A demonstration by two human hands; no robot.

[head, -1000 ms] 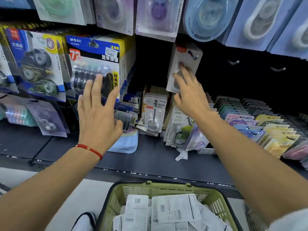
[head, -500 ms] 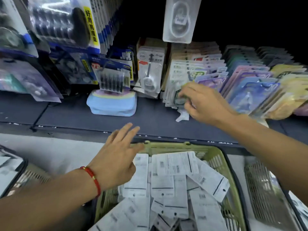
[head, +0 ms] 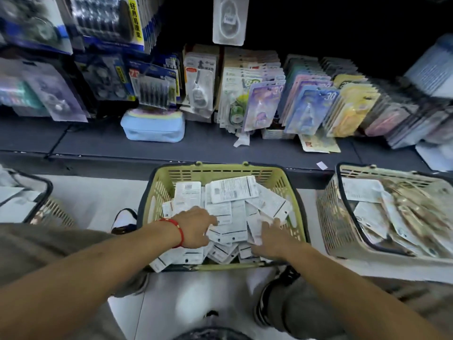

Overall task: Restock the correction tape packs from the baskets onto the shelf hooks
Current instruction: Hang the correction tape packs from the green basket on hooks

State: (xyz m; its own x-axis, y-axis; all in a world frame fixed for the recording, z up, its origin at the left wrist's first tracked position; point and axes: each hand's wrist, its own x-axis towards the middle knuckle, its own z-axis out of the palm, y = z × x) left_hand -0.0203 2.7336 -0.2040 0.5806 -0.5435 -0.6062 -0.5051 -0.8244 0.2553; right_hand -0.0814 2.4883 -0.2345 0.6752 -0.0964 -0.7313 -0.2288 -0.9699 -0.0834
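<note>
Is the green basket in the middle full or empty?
Nearly full: the green basket holds a heap of white packs, and both hands reach into it.

A pale tiled floor (head: pixel 191 298) is spreading along the bottom of the view; a dark shelf board (head: pixel 98 143) is running across above it, its front edge facing the floor; the back of the shelving (head: pixel 331 23) is lying in deep shadow.

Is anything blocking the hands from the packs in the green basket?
Nothing visible. Both the left hand and right hand already rest on the loose packs in the open-topped green basket; its handles lie down at the rim.
</note>
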